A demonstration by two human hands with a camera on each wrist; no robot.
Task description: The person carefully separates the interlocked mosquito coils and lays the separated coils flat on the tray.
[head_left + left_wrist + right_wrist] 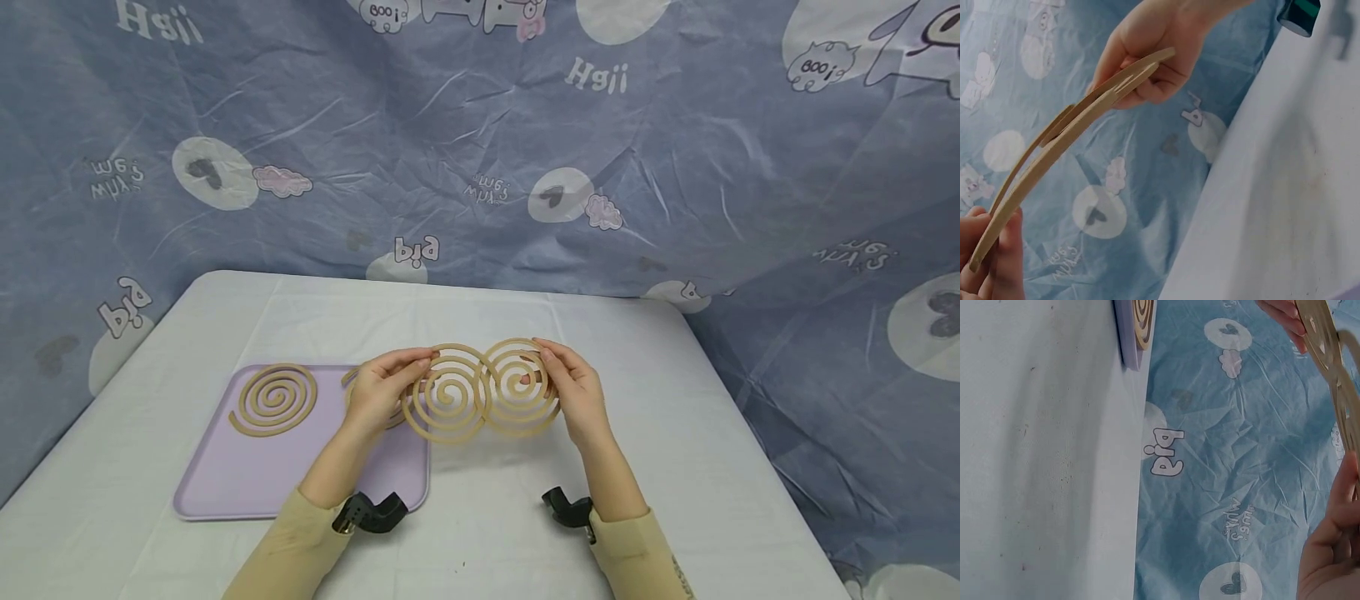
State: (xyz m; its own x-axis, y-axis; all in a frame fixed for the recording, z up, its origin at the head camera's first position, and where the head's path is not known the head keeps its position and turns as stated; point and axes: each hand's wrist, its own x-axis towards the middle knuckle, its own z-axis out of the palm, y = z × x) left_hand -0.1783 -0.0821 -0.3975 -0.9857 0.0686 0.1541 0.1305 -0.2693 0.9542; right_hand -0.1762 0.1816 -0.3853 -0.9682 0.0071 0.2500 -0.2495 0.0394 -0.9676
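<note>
Two tan mosquito coils (pixel 447 440) are held up over the table, overlapping side by side where their outer rings cross. My left hand (pixel 382 387) pinches the left edge of the pair between thumb and fingers. At the right edge, my right hand (pixel 577 387) grips the other coil, its thumb in front and fingertips showing through the spiral. Seen edge-on in the left wrist view, the coils (pixel 1054 147) bow slightly and show a narrow gap between them. Another coil (pixel 276 398) lies flat on a lilac tray (pixel 247 483). Behind the left hand, a further coil (pixel 348 377) is mostly hidden.
A white-covered table (pixel 637 467) carries the tray on its left side. Blue-grey printed fabric (pixel 450 125) hangs behind the table and along its sides. Black wrist mounts (pixel 371 512) stick out from both sleeves, close above the table.
</note>
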